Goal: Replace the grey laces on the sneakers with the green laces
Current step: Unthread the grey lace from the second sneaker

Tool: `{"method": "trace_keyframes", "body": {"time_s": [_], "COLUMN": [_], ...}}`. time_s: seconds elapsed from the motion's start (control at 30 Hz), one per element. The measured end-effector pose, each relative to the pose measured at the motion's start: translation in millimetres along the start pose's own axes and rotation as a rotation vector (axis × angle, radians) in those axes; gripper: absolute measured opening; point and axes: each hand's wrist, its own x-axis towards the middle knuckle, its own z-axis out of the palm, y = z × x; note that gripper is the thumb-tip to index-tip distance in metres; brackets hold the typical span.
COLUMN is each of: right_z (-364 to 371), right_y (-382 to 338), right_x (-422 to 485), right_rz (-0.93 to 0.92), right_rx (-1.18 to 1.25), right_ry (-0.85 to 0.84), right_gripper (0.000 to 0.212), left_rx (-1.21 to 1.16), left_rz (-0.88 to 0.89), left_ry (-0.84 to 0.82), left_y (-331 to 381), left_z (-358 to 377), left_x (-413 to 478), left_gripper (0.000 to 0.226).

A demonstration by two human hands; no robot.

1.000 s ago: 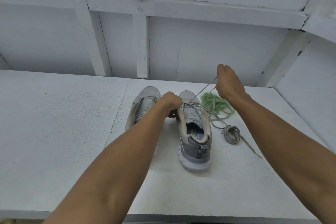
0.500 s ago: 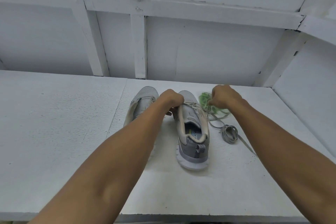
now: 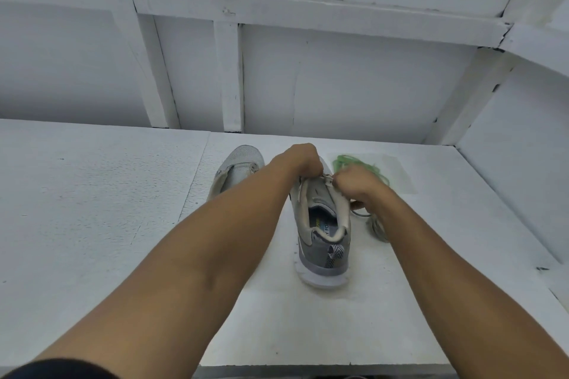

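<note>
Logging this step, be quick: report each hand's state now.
Left hand: grips the sneaker by its front.
Right hand: pinches the grey lace at the eyelets.

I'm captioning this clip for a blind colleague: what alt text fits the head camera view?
Two bare hands work at the eyelets of a grey sneaker on a white table, the left hand gripping it, the right hand pinching its lace. A second sneaker stands to its left; green laces and a coiled grey lace lie to its right.
</note>
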Motion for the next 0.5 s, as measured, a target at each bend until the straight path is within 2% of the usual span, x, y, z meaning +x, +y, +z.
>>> {"method": "trace_keyframes", "body": {"time_s": [0.17,0.27,0.37,0.5], "right_z": [0,5,9,12], "right_y": [15,20,21,23], "right_x": [-4,0,1,2], "right_rz": [0.174,0.169,0.147,0.128], "right_rx": [0.414,0.451,0.440,0.442], "right_ry": [-0.037,-0.008,0.004,0.021], "right_gripper": [0.010,0.020,0.026,0.024], "left_rx": [0.103,0.161,0.105,-0.015], "left_rz": [0.019,0.030,0.019,-0.133], "left_ry": [0.027,0.049,0.101,0.228], "left_y": [7,12,8,-22], "left_z": [3,6,1,-13], "left_x": [0,-1,-3,-2], "left_gripper": [0.026,0.023,0.013,0.010]}}
